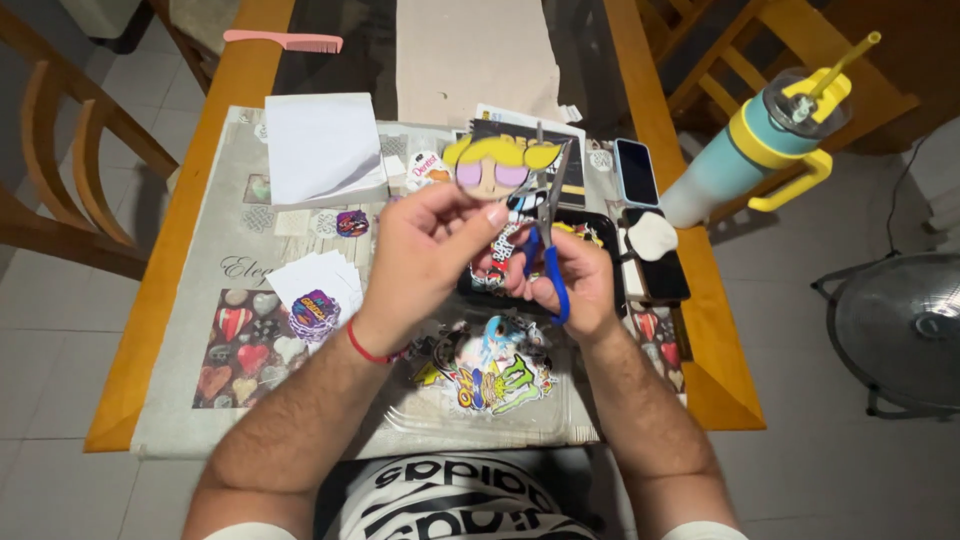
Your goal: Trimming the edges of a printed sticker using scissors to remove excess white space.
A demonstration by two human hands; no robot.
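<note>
- a cartoon-face cutout (497, 168) with yellow hair and big pink eyes is held up just above the middle of the frame, over the bench (180, 270).
- the left hand (432, 245) is closed in a pinch on the lower edge of the cutout, thumb and fingers pressed together; a red cord sits at its wrist.
- the right hand (570, 275) is closed around the blue handles of the scissors (548, 235), whose grey blades point up along the right side of the cutout, touching or just beside it.
- under the hands lies a black tray (600, 228), partly hidden.
- lower centre, a heap of colourful stickers (490, 370) lies on a clear sheet.
- left of the hands, white paper squares (320, 278) with a purple sticker on top; further up, a white paper pad (322, 148).
- right of centre, a dark phone (636, 172), and beyond it a pale blue tumbler (745, 150) with yellow handle and straw.
- upper left, a pink comb (283, 41) lies on the wooden edge.
</note>
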